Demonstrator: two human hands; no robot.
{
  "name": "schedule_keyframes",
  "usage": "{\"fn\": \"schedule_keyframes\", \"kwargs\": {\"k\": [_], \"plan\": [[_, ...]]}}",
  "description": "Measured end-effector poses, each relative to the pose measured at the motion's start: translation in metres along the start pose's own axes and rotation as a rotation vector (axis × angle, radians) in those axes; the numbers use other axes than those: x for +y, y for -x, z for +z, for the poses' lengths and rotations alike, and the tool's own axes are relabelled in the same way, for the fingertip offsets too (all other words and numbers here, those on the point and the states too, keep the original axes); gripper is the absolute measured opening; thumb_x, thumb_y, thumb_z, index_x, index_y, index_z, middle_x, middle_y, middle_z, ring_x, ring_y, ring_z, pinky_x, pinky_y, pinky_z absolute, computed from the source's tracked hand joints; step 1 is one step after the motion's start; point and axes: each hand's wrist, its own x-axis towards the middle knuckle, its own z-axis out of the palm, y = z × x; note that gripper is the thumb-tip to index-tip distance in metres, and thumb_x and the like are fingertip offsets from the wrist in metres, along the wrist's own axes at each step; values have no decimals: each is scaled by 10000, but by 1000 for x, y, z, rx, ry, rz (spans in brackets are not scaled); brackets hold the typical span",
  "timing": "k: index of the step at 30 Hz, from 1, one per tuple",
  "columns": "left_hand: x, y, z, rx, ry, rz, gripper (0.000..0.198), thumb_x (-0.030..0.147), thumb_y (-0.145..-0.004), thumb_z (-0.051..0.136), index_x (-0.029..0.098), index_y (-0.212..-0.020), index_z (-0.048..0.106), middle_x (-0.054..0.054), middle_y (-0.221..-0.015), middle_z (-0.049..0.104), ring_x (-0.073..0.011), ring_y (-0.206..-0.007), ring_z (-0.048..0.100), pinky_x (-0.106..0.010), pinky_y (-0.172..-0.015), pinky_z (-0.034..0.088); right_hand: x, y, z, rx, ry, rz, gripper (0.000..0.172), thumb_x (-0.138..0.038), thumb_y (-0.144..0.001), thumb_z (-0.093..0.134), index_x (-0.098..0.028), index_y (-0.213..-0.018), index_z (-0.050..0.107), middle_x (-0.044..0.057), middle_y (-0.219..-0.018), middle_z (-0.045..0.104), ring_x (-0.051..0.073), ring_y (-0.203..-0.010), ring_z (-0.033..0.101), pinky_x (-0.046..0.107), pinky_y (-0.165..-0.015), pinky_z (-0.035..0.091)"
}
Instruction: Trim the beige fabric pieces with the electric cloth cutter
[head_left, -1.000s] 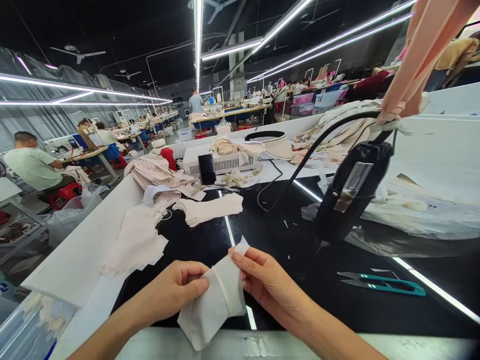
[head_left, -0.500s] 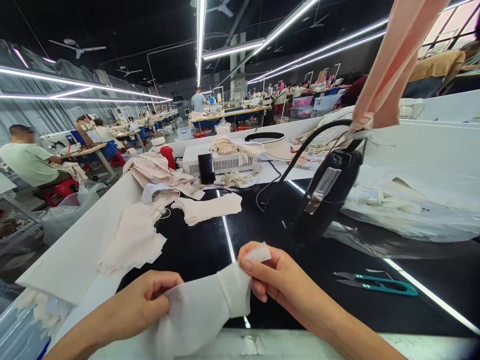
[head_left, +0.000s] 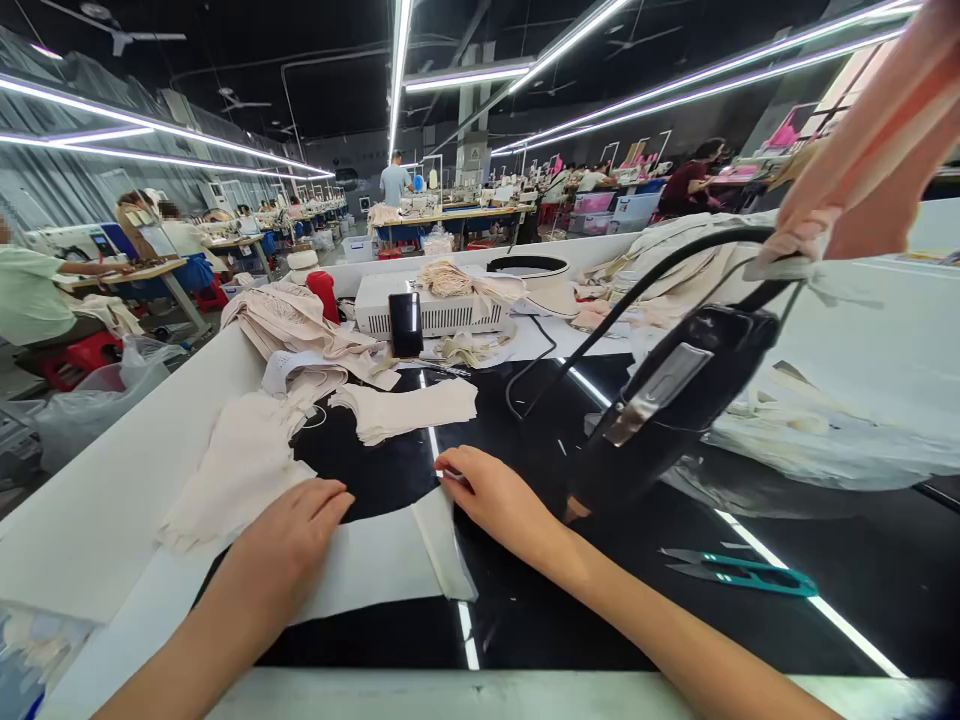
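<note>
A pale white fabric piece lies on the glossy black tabletop, with a cream strip across its right end. My left hand rests over the left part of the fabric, palm down, fingers stretched out and close together; it hides that end. At the strip's upper corner is my right hand, its thumb and fingers closed at the fabric's edge. Teal-handled thread snips lie to the right, apart from both hands. Just beyond the hands is a stack of cream fabric pieces.
More cut pieces lie at left, below a draped fabric heap. A phone leans against a white vented box. At right stands a black device with a cord and tied peach cloth. Plastic-wrapped material lies behind it.
The fabric piece went from being held up between both hands to lying on the black surface. My left hand opened out onto it. My right hand moved slightly up and left.
</note>
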Motion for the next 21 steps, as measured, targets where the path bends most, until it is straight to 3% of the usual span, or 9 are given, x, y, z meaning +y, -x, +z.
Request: {"fn": "schedule_keyframes", "kwargs": {"k": [4, 7, 12, 21], "plan": [[36, -20, 4, -25, 214, 197, 441, -43, -892, 361, 142, -1216, 598, -93, -1207, 691, -233, -1116, 654, -417, -997, 560, -2, 5, -4, 21, 167, -13, 250, -96, -941, 469, -176, -1071, 667, 100, -1053, 656, 214, -830, 647, 306, -679, 472], [49, -26, 14, -62, 305, 251, 402, -4, -943, 384, 144, -1261, 579, -93, -1259, 677, -246, -1165, 639, -461, -1038, 535, -8, 18, -8, -16, 193, -98, 263, -116, -985, 444, -203, -1099, 664, 81, -1068, 670, 213, -928, 645, 311, -759, 494], [49, -21, 30, -97, 350, 252, 349, 55, -984, 456, 137, -1309, 555, -117, -1302, 644, -256, -1217, 605, -470, -1062, 513, -18, 50, -17, -110, 109, -382, 293, -92, -980, 450, -218, -1136, 665, 62, -1030, 707, 195, -900, 636, 295, -759, 527], [49, -26, 25, -106, 363, 249, 297, 156, -1027, 461, 188, -1299, 576, -119, -1278, 634, -271, -1193, 607, -479, -1010, 533, -9, 75, -16, -184, 301, -444, 403, 12, -892, 445, -226, -1088, 704, 54, -954, 699, 180, -749, 609, 308, -683, 519]]}}
